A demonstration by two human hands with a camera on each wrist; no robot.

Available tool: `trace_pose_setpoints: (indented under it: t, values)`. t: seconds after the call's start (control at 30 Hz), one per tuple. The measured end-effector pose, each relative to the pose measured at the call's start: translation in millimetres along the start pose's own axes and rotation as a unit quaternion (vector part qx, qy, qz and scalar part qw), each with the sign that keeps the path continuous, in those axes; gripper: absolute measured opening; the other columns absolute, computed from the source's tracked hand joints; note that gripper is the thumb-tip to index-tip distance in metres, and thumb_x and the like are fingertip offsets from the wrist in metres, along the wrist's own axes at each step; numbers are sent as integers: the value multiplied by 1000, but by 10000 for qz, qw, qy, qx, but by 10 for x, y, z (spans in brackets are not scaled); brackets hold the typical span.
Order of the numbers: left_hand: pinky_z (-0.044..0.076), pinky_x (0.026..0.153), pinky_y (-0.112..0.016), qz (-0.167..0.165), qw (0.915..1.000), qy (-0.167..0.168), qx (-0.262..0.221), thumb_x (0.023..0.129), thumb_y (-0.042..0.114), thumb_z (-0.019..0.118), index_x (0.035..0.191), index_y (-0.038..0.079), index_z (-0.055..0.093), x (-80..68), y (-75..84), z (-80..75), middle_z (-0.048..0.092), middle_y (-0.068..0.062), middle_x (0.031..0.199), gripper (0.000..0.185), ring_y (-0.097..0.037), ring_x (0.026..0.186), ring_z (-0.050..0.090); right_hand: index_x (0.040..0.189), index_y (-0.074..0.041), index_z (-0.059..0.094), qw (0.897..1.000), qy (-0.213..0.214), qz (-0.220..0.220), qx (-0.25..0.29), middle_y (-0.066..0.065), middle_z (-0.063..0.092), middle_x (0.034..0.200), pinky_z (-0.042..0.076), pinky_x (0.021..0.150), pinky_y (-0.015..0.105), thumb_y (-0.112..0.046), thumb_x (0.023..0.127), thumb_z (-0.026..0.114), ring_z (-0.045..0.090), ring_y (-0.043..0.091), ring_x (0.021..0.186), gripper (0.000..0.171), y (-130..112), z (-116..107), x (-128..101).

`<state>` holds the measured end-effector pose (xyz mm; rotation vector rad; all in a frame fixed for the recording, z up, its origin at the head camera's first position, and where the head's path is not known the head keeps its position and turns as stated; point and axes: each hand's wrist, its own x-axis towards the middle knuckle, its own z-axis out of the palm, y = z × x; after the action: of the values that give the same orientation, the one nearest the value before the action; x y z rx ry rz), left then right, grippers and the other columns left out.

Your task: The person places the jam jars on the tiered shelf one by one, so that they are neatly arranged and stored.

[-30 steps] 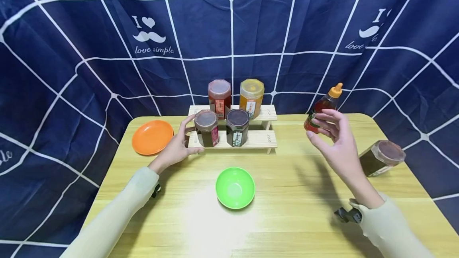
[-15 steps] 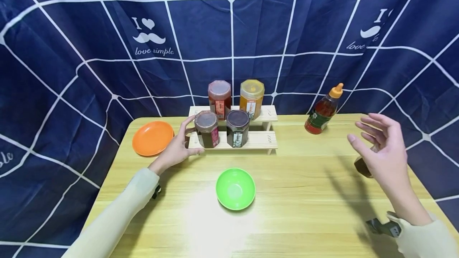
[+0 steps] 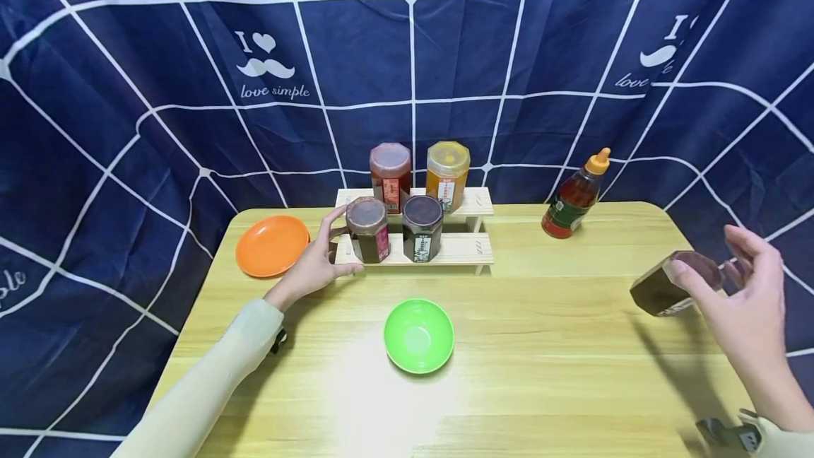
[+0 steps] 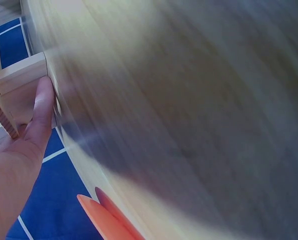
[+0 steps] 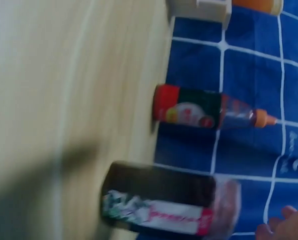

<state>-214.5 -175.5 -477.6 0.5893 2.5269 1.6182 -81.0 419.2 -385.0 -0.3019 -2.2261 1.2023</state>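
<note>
Right hand: fingers spread and loosely bent, fingertips at the lid end of the dark jar; whether they touch it or stop just short cannot be told, and nothing is clasped.
Dark jar: at the right edge of the worktop, just left of the right fingers; its long axis tilts, lid up and toward the hand, base down and away to the left.
Nearer hand: the right one by far; the left is well apart, across the worktop.
Left hand: thumb and fingers curled round the left end of the wooden rack, gripping it.
Squeeze bottle: upright, beyond and to the left of the right fingers, orange cap on top.
Jar label: white band with a pink strip in the right wrist view, too blurred to read.
Backdrop: printed "I", a heart, a moustache, and "love simple".
</note>
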Motion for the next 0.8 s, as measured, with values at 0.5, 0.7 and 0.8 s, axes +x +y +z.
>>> trace_pose_setpoints:
  t: [0.5,0.7,0.8]
  values:
    - [44,116,-64,27,10000,16,73,86,4,94,172,36,15,4,-20,1,45,-24,166,121,-42,150,47,173,-27,18,9928,-1165,236,-156,-16,32,152,28,113,6,-1,98,77,39,4,143,99,597,-156,9]
    - [43,116,-65,66,9999,19,82,86,4,94,173,35,15,5,-33,2,44,-24,167,121,-42,151,46,166,-25,25,9891,-1381,92,508,-17,42,140,42,97,4,16,91,76,50,-10,122,99,765,-156,43]
    - [41,117,-66,96,9999,23,106,87,4,94,173,34,15,5,-36,0,43,-24,167,121,-41,152,45,160,-25,29,9834,-1447,204,1072,-13,46,136,47,87,3,20,90,75,56,-10,114,95,849,-159,51]
